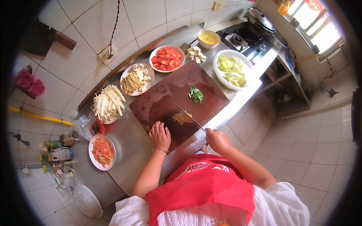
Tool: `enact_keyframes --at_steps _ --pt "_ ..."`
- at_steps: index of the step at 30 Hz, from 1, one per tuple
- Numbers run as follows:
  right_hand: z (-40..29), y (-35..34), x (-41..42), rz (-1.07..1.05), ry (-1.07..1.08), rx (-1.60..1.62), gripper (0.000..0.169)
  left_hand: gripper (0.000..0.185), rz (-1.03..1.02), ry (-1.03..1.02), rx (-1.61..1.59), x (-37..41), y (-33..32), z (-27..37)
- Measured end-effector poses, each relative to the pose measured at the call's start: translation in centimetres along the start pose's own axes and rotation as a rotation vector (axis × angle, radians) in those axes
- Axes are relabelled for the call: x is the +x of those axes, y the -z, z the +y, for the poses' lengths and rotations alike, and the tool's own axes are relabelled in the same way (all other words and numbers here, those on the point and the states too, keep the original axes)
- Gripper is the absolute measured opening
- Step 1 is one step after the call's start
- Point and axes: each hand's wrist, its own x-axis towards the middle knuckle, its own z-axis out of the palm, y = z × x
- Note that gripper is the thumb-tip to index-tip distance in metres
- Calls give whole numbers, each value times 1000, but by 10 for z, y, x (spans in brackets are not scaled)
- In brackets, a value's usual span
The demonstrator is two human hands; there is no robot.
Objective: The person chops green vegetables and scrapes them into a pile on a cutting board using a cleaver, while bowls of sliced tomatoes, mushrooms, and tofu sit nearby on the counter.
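Observation:
My right hand [217, 140] is closed around the handle of a kitchen knife [189, 116], whose blade lies over a small pile of finely chopped pale-brown food [181, 118] on a dark wooden cutting board [158, 96]. My left hand [160, 135] rests on the board's near left edge, fingers slightly spread and holding nothing. Farther back on the board is a small heap of cut green onion [195, 95]. Beyond the board stand a plate of cut tomatoes [167, 58], a plate of tofu cubes and noodle-like strips [135, 79] and white cubes [196, 54].
Enoki mushrooms [108, 103] and a plate of pinkish pieces [102, 152] are at left. A white basket of leafy greens [233, 70] and a bowl of yellow liquid [208, 39] stand by the gas stove [237, 40]. Bottles [60, 154] crowd the left side.

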Motion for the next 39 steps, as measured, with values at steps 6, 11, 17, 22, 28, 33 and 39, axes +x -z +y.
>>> enact_keyframes --at_steps 6,11,17,22,28,33,39 --pt "-1 0 4 -5 11 -12 20 30 12 -8 0 -1 0 0" --pt "-6 1 1 -8 31 19 21 30 15 -6 -1 -3 -1 -1" --pt "-5 -4 4 -24 48 2 19 30 8 -4 4 -1 0 0" --pt "-12 -1 6 -27 53 -4 18 30 12 1 -3 -1 1 0" --pt "-16 -1 8 -48 61 -18 19 29 7 10 5 -1 1 1" --pt "-17 0 8 -74 54 -32 18 29 17 -2 1 -1 0 -1" --pt "-14 -4 10 -92 70 -54 20 29 14 6 -6 -1 1 1"
